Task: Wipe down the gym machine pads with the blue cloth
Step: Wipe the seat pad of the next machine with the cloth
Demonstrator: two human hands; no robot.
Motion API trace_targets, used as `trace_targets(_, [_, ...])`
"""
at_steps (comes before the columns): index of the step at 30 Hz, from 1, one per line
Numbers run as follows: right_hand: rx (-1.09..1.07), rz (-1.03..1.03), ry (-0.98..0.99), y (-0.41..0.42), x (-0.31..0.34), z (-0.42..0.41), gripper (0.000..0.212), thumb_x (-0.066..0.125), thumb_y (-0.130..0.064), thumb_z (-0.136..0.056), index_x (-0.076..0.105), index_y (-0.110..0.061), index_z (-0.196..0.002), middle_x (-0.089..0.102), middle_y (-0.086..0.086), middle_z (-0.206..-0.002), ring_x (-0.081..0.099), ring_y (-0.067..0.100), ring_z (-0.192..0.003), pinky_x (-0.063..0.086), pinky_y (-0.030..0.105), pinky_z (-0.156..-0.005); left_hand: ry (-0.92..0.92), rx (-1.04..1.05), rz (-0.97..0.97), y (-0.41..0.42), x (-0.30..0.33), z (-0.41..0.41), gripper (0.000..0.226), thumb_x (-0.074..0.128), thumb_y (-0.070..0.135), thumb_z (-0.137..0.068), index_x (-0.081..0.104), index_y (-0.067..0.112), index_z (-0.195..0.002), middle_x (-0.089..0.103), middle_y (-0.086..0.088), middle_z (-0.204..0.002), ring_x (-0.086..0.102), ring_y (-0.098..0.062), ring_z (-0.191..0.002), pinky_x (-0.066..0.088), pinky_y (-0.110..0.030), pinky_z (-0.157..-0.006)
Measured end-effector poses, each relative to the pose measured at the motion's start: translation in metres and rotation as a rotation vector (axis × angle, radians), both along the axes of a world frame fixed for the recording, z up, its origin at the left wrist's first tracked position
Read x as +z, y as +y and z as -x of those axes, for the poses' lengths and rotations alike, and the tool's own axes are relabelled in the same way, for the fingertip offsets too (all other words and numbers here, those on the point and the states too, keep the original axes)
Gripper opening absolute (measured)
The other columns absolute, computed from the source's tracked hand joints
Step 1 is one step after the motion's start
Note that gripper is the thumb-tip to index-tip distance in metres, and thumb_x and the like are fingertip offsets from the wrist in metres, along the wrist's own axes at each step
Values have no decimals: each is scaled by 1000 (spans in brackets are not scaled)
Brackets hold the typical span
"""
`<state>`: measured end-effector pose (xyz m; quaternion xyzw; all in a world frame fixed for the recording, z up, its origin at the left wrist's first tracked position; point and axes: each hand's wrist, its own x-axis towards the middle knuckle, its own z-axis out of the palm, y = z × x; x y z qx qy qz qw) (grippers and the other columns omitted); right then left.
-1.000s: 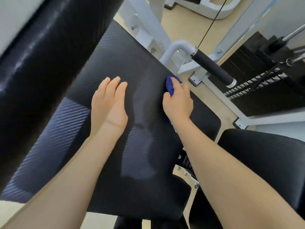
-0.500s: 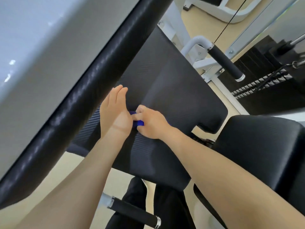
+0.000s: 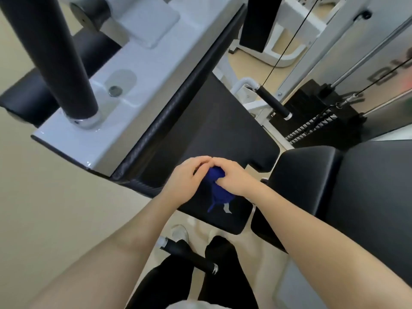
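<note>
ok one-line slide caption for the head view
Both hands, left and right, bunch the blue cloth above the pad.

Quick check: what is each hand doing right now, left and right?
Left hand: fingers curled, pinching the top of the blue cloth.
Right hand: fingers curled round the bunched blue cloth, holding it above the black pad.

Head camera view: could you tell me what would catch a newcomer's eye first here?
The bunched blue cloth stands out at centre, held between the left hand and right hand above the near end of the black seat pad. At far right, the black weight stack with its cables draws the eye next.
</note>
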<state>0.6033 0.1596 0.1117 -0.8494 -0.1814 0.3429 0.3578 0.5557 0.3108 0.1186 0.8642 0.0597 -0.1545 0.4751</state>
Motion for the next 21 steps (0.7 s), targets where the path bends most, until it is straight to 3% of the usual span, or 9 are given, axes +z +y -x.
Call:
trace_targets(4, [50, -10, -13, 0, 28, 11, 28, 54, -2, -84, 52, -24, -101, 60, 1, -102, 58, 18, -93, 50, 37, -85, -33, -165, -58, 9, 16, 17, 45, 64, 24, -85, 49, 26, -128, 57, 6, -112, 55, -4, -90, 40, -13, -74])
trace_targets(6, [75, 32, -10, 4, 38, 17, 26, 52, -6, -87, 46, -24, -105, 59, 3, -101, 59, 20, -91, 52, 40, -85, -50, -161, -133, 14, 23, 27, 44, 65, 18, -84, 49, 26, -124, 56, 4, -105, 54, -5, -77, 38, -14, -66])
trace_targets(10, [124, 104, -91, 13, 49, 35, 24, 50, -10, -89, 43, -20, -110, 59, 4, -100, 58, 20, -88, 51, 40, -83, -10, 1, -154, 21, 29, 62, 21, 54, 18, -89, 55, 18, -110, 59, -1, -99, 56, -15, -82, 45, -26, -71])
trace_targets(14, [298, 149, -267, 21, 56, 53, 17, 63, -14, -80, 50, -19, -88, 57, 5, -109, 58, 24, -97, 49, 43, -85, -8, 107, -150, 29, 37, 105, 8, 57, 18, -83, 59, 12, -88, 59, -6, -87, 54, -19, -78, 41, -28, -68])
trace_targets(17, [433, 176, -340, 35, 62, 66, 19, 68, -19, -75, 52, -12, -82, 54, 6, -110, 58, 26, -94, 49, 42, -81, -2, 160, -141, 41, 44, 133, 8, 58, 16, -82, 55, 10, -78, 54, -6, -86, 53, -21, -79, 43, -33, -73])
trace_targets(21, [623, 299, -586, 81, 69, 86, 20, 58, -35, -79, 52, -17, -75, 55, 0, -90, 51, 22, -82, 39, 34, -69, 36, 279, -60, 75, 47, 159, 18, 54, 18, -82, 56, 1, -83, 57, -11, -88, 53, -24, -78, 43, -30, -70])
